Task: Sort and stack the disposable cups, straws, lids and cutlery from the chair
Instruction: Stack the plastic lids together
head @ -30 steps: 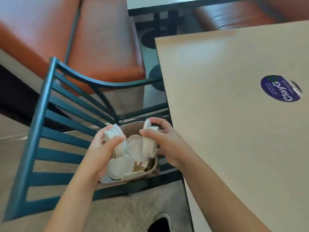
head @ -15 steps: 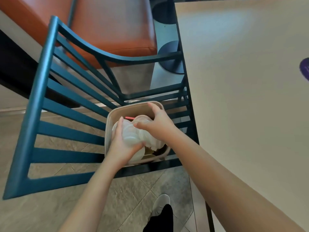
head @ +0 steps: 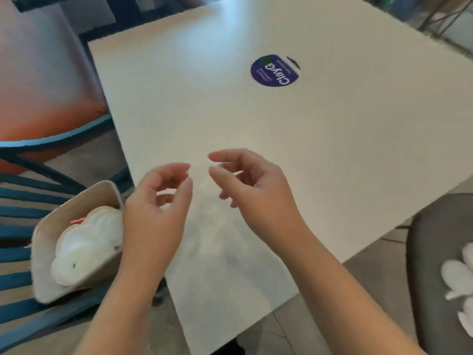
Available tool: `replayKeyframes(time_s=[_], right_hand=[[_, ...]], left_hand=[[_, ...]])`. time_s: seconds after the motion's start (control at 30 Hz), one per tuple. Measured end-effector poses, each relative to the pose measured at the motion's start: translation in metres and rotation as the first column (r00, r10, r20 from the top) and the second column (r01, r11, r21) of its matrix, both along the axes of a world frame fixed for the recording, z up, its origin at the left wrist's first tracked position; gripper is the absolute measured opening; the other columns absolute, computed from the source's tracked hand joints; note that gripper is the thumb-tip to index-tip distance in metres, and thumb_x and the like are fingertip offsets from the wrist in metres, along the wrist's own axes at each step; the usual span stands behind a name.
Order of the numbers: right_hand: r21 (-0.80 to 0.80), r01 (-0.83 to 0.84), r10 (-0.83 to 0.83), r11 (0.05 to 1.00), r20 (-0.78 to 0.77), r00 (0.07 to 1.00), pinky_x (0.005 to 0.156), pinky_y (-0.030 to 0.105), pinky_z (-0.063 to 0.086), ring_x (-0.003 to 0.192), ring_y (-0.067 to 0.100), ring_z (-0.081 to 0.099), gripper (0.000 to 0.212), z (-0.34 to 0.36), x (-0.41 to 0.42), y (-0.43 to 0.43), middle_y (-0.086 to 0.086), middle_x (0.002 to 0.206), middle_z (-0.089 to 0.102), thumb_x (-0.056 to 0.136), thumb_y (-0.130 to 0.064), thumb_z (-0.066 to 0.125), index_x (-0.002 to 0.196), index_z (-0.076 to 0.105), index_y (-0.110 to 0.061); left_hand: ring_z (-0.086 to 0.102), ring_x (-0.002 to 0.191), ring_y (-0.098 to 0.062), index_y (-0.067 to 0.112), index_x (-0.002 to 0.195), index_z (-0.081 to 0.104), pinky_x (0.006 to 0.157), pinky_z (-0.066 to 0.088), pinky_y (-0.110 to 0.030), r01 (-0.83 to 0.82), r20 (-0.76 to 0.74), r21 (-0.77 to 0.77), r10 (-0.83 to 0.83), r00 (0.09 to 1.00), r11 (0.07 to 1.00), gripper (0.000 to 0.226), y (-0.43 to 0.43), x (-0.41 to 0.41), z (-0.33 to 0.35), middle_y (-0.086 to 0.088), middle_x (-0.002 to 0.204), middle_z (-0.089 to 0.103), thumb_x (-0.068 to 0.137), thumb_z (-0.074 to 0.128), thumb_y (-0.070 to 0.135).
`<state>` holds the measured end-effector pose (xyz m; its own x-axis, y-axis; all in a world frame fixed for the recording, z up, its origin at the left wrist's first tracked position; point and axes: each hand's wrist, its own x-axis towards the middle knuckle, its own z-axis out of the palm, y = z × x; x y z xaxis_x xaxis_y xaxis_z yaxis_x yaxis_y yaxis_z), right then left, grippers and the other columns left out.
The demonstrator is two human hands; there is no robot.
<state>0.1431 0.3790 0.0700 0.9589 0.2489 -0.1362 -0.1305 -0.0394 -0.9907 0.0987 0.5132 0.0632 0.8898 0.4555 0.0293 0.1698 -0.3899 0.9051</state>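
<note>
Far left: tray (head: 43, 285) of heaped lids (head: 84, 244) on blue chair (head: 30, 194), beside counter (head: 256, 124). Left hand (head: 156, 213), right hand (head: 258, 190) above counter edge, fingers (head: 176, 167) loosely curled, holding nothing. Best: reach left, grip lids by rims, stack squarely on counter.

White lids (head: 84, 242) heaped in beige tray (head: 43, 267), on chair (head: 15, 231).
</note>
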Motion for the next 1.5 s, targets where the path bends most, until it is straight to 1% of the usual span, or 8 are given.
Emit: replayKeyframes(time_s=[0.27,0.5,0.57,0.7,0.87,1.07,1.3,1.5], right_hand=[[-0.049,0.441,-0.444,0.896,-0.109,0.889,0.052,0.011,0.041,0.060,0.007,0.051,0.012,-0.031,-0.055,-0.265,0.000,0.078,0.062,0.088,-0.012,0.065,0.092,0.070,-0.021],[-0.279,0.628,-0.683,0.727,-0.195,0.704,0.056,0.016,0.042,0.057,0.007,0.054,0.012,-0.098,-0.132,-0.475,-0.007,0.072,0.059,0.087,-0.013,0.065,0.093,0.069,-0.021],[-0.366,0.642,-0.728,0.674,-0.180,0.661,0.065,0.019,0.043,0.063,0.007,0.055,0.012,-0.124,-0.155,-0.524,-0.010,0.073,0.060,0.086,-0.013,0.065,0.093,0.069,-0.022],[-0.721,0.461,-0.756,0.517,-0.132,0.641,0.075,0.026,0.042,0.086,0.013,0.058,0.025,-0.182,-0.201,-0.609,-0.005,0.101,0.060,0.084,-0.015,0.061,0.106,0.065,-0.026],[-0.915,0.089,-0.702,0.393,-0.236,0.671,0.092,0.037,0.044,0.119,0.030,0.044,0.059,-0.238,-0.233,-0.659,0.008,0.132,0.041,0.083,-0.023,0.062,0.138,0.043,-0.024],[-0.934,0.206,-0.804,0.292,-0.124,0.581,0.095,0.043,0.041,0.120,0.034,0.039,0.044,-0.272,-0.238,-0.694,0.014,0.136,0.038,0.093,-0.024,0.054,0.134,0.045,-0.016],[-0.904,0.201,-0.874,0.377,-0.276,0.399,0.091,0.041,0.042,0.114,0.038,0.050,0.052,-0.296,-0.232,-0.735,0.016,0.131,0.040,0.089,-0.032,0.062,0.136,0.045,-0.017],[-0.794,0.433,-0.899,0.427,-0.423,0.111,0.075,0.033,0.048,0.095,0.026,0.058,0.046,-0.300,-0.227,-0.751,0.010,0.120,0.054,0.071,-0.028,0.079,0.111,0.058,-0.020]], left_hand=[[0.059,0.069,0.000,0.030,0.087,0.070,0.062,0.047,-0.012,0.394,-0.007,-0.135,-0.398,0.917,0.909,0.018,-0.249,-0.002,-0.017,0.013,0.078,0.068,0.088,0.065,0.013],[0.055,0.067,0.002,0.019,0.091,0.066,0.062,0.044,-0.008,0.671,-0.258,-0.123,-0.677,0.690,0.731,0.013,-0.463,-0.022,-0.105,0.005,0.081,0.064,0.087,0.063,0.007],[0.056,0.072,-0.001,0.020,0.092,0.065,0.073,0.048,-0.020,0.738,-0.357,-0.104,-0.718,0.598,0.666,0.013,-0.508,-0.030,-0.141,0.000,0.087,0.062,0.084,0.067,0.009],[0.048,0.115,-0.022,0.021,0.130,0.051,0.096,0.044,-0.034,0.946,-0.628,0.129,-0.713,0.310,0.298,0.055,-0.580,-0.054,-0.199,-0.005,0.127,0.046,0.079,0.070,0.031],[0.039,0.124,-0.029,0.021,0.143,0.032,0.097,0.041,-0.038,0.964,-0.745,0.264,-0.639,0.191,-0.020,0.075,-0.618,-0.069,-0.238,-0.011,0.139,0.033,0.080,0.067,0.039],[0.036,0.128,-0.032,0.016,0.145,0.024,0.099,0.042,-0.037,0.921,-0.840,0.296,-0.527,0.127,-0.251,0.069,-0.634,-0.072,-0.259,-0.016,0.143,0.028,0.087,0.058,0.033],[0.039,0.124,-0.027,0.019,0.142,0.029,0.095,0.044,-0.031,0.929,-0.815,0.286,-0.570,0.107,-0.235,0.069,-0.637,-0.057,-0.270,-0.012,0.141,0.027,0.082,0.061,0.007],[0.036,0.122,-0.025,0.022,0.144,0.028,0.099,0.035,-0.032,0.859,-0.832,0.343,-0.548,0.089,-0.381,0.072,-0.641,-0.042,-0.271,-0.008,0.137,0.032,0.082,0.064,0.031]])
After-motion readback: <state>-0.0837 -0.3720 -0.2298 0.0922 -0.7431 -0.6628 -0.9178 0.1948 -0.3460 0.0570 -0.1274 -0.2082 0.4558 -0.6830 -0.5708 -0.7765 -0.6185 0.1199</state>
